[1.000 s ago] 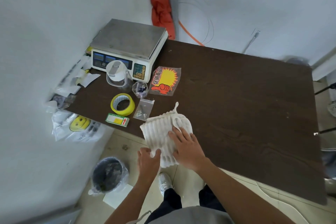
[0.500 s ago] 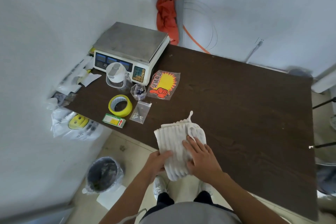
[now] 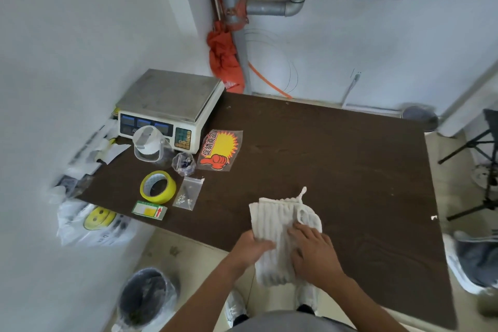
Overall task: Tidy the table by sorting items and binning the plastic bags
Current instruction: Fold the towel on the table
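The tabletop (image 3: 336, 159) is dark wood grain, matt and smooth. The cloth (image 3: 272, 224) is white, matt and thickly ribbed. The scale pan (image 3: 167, 94) is dull brushed metal. The yellow tape roll (image 3: 158, 190) looks glossy; the zip bag (image 3: 188, 193) and bin liner (image 3: 147, 299) are thin, clear, crinkled plastic.

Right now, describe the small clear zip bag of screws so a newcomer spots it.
On the dark brown table, find the steel-topped white weighing scale at the far-left corner. Nearer you sits a yellow tape roll; the small clear zip bag lies flat just right of it, the only pouch holding loose metal screws.
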`<action>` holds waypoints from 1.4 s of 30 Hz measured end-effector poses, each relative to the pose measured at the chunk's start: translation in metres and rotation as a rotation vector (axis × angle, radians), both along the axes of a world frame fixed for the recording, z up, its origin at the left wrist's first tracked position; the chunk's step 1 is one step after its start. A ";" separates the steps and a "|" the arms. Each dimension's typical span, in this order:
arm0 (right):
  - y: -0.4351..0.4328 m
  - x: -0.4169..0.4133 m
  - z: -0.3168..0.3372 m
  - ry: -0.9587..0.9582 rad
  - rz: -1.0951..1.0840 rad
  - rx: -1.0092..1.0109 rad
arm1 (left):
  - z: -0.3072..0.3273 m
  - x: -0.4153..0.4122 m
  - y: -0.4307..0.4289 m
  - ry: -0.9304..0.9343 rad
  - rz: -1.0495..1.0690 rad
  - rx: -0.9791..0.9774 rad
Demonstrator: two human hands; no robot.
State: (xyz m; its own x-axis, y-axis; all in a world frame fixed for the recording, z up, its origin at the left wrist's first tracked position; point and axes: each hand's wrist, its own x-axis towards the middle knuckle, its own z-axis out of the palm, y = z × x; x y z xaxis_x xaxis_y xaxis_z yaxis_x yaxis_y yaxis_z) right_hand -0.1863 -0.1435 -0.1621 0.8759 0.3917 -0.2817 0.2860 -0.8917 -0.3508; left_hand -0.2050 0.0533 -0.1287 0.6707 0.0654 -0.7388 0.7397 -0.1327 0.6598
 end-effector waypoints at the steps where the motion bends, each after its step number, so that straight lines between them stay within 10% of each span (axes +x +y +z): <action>1: -0.003 0.003 -0.001 -0.043 -0.030 0.012 | 0.004 0.004 -0.005 0.003 -0.018 0.001; 10: -0.042 0.039 0.032 0.020 -0.298 0.132 | 0.038 0.054 -0.040 -0.024 -0.052 -0.037; 29: -0.017 0.146 0.037 0.859 -0.746 0.867 | 0.071 0.128 0.012 -0.121 0.123 -0.247; 42: 0.103 0.279 0.061 0.540 -0.834 0.766 | 0.057 0.280 0.127 -0.173 0.058 0.031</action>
State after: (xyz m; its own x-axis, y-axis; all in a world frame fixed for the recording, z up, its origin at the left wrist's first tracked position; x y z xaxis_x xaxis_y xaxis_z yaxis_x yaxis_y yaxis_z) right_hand 0.0929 -0.0403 -0.1014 0.7791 -0.0038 -0.6269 -0.6082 -0.2473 -0.7543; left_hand 0.0752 0.1804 -0.0715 0.7819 0.1290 -0.6099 0.6227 -0.1155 0.7739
